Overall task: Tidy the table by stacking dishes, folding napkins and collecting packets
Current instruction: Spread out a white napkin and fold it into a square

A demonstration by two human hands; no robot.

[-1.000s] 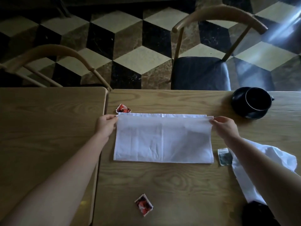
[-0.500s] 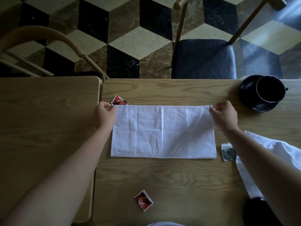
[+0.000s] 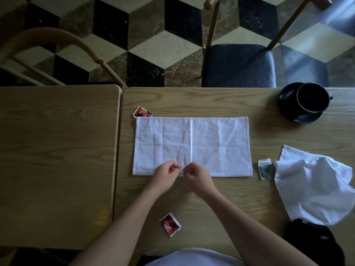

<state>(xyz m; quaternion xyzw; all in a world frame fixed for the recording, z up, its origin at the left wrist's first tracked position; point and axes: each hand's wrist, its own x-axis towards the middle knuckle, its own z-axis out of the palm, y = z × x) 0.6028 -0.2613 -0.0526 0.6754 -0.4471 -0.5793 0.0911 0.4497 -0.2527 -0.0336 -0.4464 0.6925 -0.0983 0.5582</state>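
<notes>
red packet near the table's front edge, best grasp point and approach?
The red packet lies flat and tilted on the table, corners pointing out, nothing touching it. Probably pinch its far corner, coming from above with the left hand, whose arm already passes beside it; flat foil leaves only edges to lift.

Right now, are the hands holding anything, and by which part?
Both appear to pinch the folded white napkin at the middle of its near edge: left hand just left of the centre crease, right hand just right. The grip itself is small and hard to confirm.
</notes>
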